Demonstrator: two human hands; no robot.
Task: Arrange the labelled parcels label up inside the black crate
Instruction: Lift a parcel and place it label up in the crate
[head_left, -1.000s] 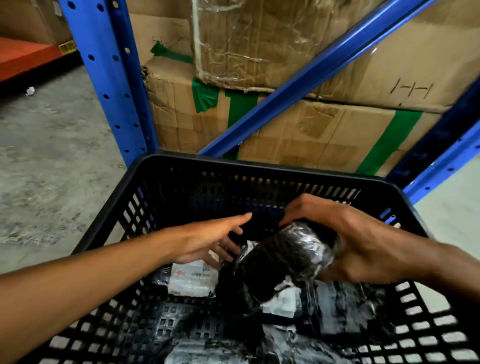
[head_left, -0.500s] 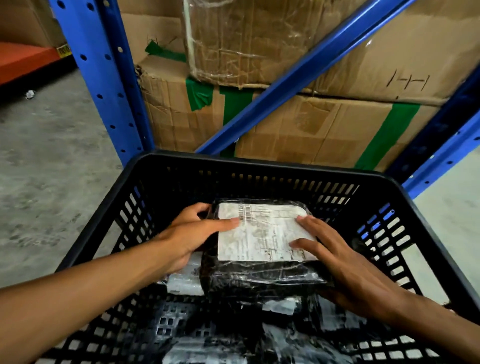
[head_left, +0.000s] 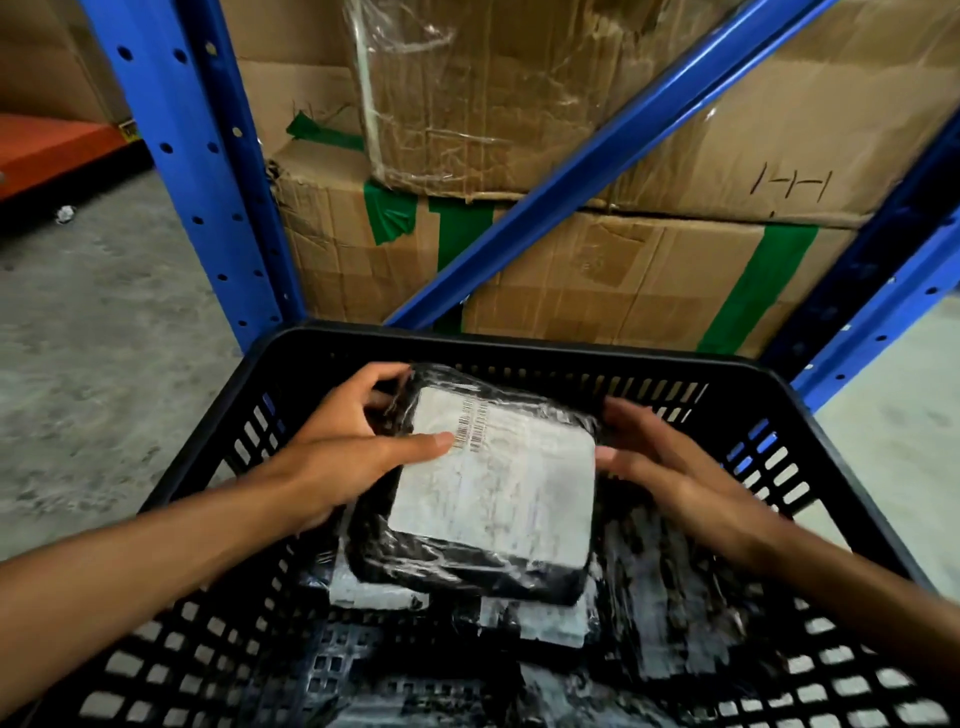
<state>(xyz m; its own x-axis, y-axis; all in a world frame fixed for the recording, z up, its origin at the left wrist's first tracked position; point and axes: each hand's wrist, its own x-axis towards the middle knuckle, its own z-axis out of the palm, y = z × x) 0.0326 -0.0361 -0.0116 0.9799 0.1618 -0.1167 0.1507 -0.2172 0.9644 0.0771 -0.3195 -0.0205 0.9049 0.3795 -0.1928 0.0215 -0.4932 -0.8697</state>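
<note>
- Head view: both bare forearms reach from the near edge into the black perforated plastic crate.
- Left hand clasps the left edge of the black film-wrapped rectangular parcel, thumb lying across its white paper label, fingers curled over the far-left corner.
- Right hand presses its fingertips on the parcel's right edge, fingers spread, palm apart from it.
- Parcel faces label up, tilted, far end raised; its long axis runs near to far, leaning slightly left.
- It sits above other black-wrapped labelled parcels lying on the crate floor.
</note>
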